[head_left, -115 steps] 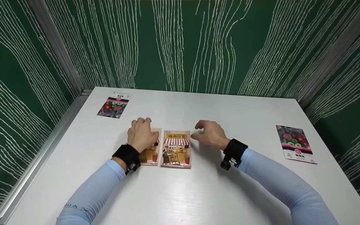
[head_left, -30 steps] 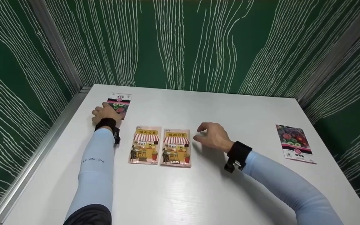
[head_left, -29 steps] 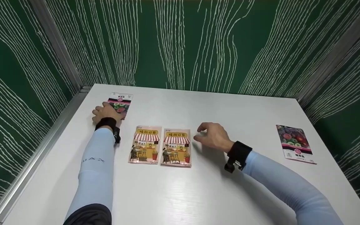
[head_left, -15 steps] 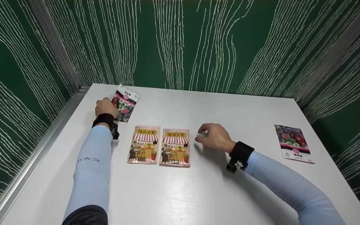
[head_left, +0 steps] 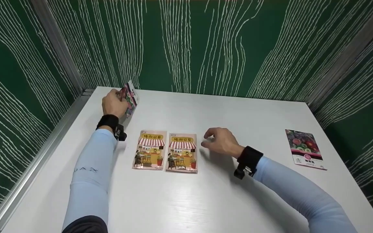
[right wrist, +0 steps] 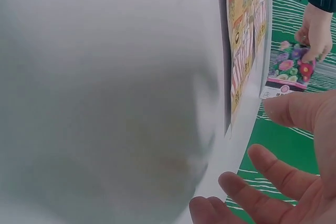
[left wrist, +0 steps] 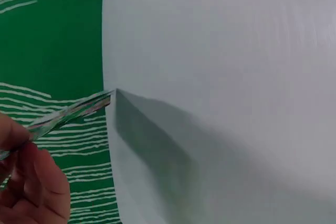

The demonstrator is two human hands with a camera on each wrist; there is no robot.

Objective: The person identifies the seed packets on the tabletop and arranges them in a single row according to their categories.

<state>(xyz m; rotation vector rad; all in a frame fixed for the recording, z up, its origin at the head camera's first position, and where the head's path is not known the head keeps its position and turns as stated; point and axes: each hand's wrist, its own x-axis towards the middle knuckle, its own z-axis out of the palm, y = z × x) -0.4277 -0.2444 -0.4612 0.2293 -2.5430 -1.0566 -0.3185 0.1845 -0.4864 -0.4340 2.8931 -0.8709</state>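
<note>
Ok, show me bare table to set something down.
The white table is bare between left sleeve and right sleeve, below the left awning-print packet and right awning-print packet, and beyond the right hand toward the flat flower-print packet. Crowded: mid-table, where those awning-print packets lie by that hand, and back left, where the left hand holds a tilted flower-print packet.

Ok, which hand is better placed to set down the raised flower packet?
Likely the left hand: it grips the flower packet, while the right hand is empty, away from it, beside a pink packet.
</note>
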